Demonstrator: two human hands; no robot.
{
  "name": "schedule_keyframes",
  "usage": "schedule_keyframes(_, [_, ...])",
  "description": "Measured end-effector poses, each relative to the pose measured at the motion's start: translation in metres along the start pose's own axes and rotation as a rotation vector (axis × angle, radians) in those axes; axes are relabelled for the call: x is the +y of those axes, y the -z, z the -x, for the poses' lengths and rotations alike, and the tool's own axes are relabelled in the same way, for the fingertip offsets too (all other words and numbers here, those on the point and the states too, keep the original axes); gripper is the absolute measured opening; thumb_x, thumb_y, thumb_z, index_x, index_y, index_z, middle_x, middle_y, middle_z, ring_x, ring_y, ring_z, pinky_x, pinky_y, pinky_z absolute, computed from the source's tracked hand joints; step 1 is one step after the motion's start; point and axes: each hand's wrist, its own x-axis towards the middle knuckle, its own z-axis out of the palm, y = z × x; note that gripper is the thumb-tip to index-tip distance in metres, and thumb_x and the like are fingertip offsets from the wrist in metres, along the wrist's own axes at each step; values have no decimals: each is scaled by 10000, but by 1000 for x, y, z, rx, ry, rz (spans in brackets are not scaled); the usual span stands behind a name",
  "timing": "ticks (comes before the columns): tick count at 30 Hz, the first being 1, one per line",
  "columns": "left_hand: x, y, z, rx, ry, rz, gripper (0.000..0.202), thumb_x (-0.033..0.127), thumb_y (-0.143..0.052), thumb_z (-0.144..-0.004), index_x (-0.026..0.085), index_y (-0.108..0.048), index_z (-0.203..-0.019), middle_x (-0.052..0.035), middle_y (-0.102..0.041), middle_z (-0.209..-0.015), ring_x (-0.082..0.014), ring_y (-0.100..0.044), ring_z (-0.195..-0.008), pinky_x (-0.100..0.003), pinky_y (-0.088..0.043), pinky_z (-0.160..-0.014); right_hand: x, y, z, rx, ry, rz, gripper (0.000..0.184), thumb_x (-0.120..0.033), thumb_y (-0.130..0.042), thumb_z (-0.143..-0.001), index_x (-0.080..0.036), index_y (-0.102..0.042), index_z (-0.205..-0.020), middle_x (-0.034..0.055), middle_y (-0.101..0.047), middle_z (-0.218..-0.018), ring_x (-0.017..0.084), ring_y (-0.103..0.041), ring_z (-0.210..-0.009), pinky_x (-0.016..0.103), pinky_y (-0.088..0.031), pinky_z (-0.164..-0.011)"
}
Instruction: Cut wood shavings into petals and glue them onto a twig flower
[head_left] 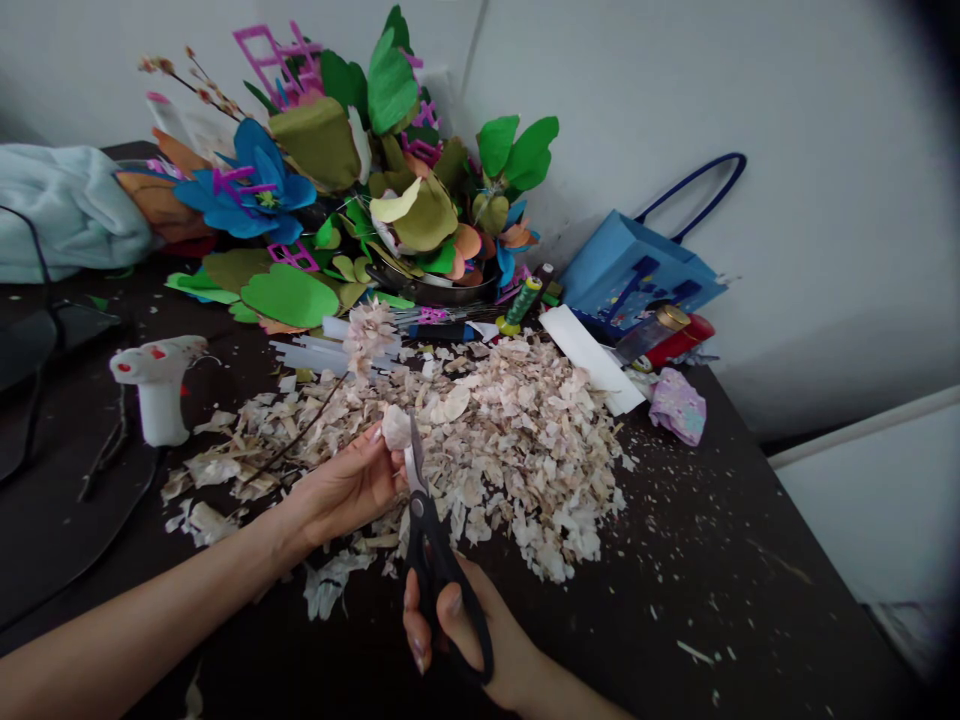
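Note:
My left hand (358, 483) pinches a small pale petal piece (396, 428) between thumb and fingers, above a heap of cut petals. In my right hand (469, 625) is a pair of black-handled scissors (426, 520), with fingers through the loops. The blades point up and away, right beside the pale piece. A wide heap of pale pinkish-beige petal scraps (517, 450) spreads beyond both hands. Rising from the heap's left side is a brown stem topped with a pale pink blossom cluster (370, 335).
A white glue gun (161, 385) stands at left with its cord on the dark table (750, 600). Colourful artificial flowers (337, 190) pile up at the back. Behind right are a blue bag (637, 265), a green thread spool (519, 306), a white strip (592, 358) and a purple cloth (677, 405).

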Motion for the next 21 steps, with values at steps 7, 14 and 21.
schedule_keyframes(7, [1,0,0,10,-9,-11,306,120,-875,-629,157,-635,-815,31,-660,-691,-103,-637,-605,-227,-569,-629,0,0,0,0,11,-3,624,-771,-549,-761,-159,-508,-875,-28,-478,-621,79,-439,-510,223,-366,-525])
schedule_keyframes(14, [3,-4,0,-7,-10,-49,218,113,-816,-701,152,-627,-803,15,-633,-688,-110,-627,-610,-226,-562,-633,-3,0,0,13,5,33,633,-785,-547,-748,-163,-510,-860,-33,-470,-608,81,-431,-505,230,-365,-525])
schedule_keyframes(21, [7,-3,1,-1,-23,-59,265,97,-813,-687,155,-645,-883,-3,-652,-739,-118,-623,-615,-248,-567,-645,-4,-1,1,32,-8,33,608,-763,-583,-744,-167,-509,-834,-41,-469,-595,75,-427,-492,222,-367,-511])
